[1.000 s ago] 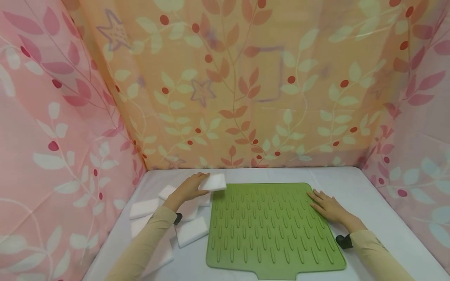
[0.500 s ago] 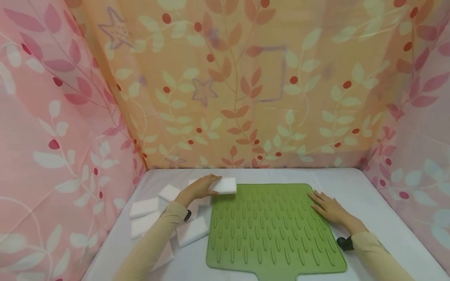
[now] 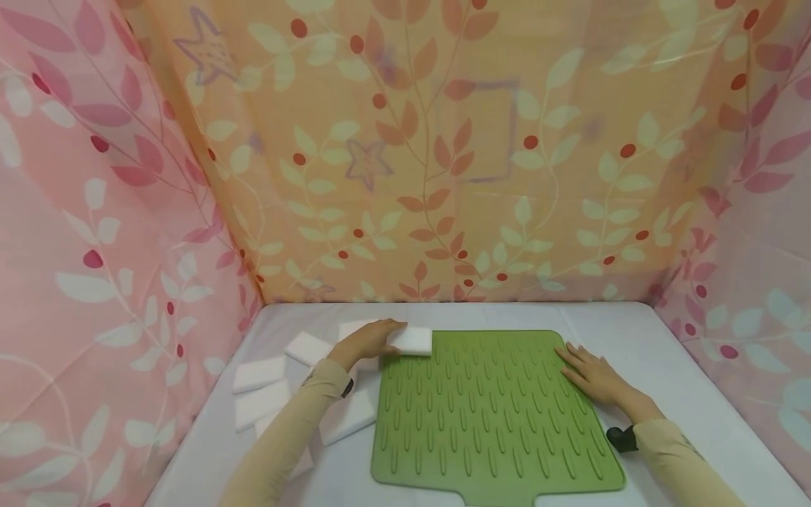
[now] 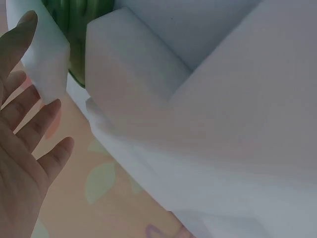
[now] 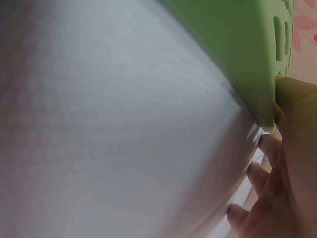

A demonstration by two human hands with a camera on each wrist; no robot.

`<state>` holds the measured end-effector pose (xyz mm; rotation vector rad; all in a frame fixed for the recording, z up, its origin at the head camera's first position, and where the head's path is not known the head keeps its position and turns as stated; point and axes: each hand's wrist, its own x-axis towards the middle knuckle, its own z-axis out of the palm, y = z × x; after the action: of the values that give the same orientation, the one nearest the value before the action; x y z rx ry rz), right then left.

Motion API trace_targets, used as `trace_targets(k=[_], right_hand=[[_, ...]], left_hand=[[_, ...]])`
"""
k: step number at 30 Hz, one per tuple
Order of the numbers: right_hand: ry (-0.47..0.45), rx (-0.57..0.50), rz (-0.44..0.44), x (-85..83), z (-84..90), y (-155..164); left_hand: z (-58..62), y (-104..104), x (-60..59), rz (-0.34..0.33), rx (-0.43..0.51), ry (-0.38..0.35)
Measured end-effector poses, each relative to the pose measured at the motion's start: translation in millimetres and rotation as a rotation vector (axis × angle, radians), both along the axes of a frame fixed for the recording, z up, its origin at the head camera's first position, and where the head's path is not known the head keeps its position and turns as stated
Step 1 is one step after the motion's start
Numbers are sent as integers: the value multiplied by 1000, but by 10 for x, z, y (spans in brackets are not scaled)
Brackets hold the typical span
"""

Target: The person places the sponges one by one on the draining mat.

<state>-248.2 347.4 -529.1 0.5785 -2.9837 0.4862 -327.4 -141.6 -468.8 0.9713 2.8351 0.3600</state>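
My left hand (image 3: pixel 367 341) holds a white sponge (image 3: pixel 415 341) between thumb and fingers, over the far left corner of the green ridged mat (image 3: pixel 488 415). In the left wrist view the thumb lies on one face of that sponge (image 4: pixel 47 54), and the fingers reach along its other side. My right hand (image 3: pixel 592 373) rests at the mat's right edge with its fingers spread. From the right wrist view, the thumb is by the rim of the green mat (image 5: pixel 237 54) and the fingertips reach down to the white surface.
Several more white sponges (image 3: pixel 260 373) lie scattered left of the mat, some partly hidden under my left arm. One sponge (image 3: pixel 348 417) lies close to the mat's left edge. A white-covered table (image 3: pixel 697 422) bears everything, with flowered cloth (image 3: pixel 443 211) hanging around it.
My left hand has carried the white sponge to the right and slightly down, onto or just above the mat's far left corner. The right hand has stayed at the mat's edge.
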Motion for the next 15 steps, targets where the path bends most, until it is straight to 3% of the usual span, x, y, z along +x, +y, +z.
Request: trace_targets(k=[5, 15], right_hand=[[10, 5, 5, -13, -11, 8], [-5, -15, 4, 10, -2, 2]], left_hand=[[-44, 1, -18, -20, -21, 5], [-88, 13, -25, 6, -42, -17]])
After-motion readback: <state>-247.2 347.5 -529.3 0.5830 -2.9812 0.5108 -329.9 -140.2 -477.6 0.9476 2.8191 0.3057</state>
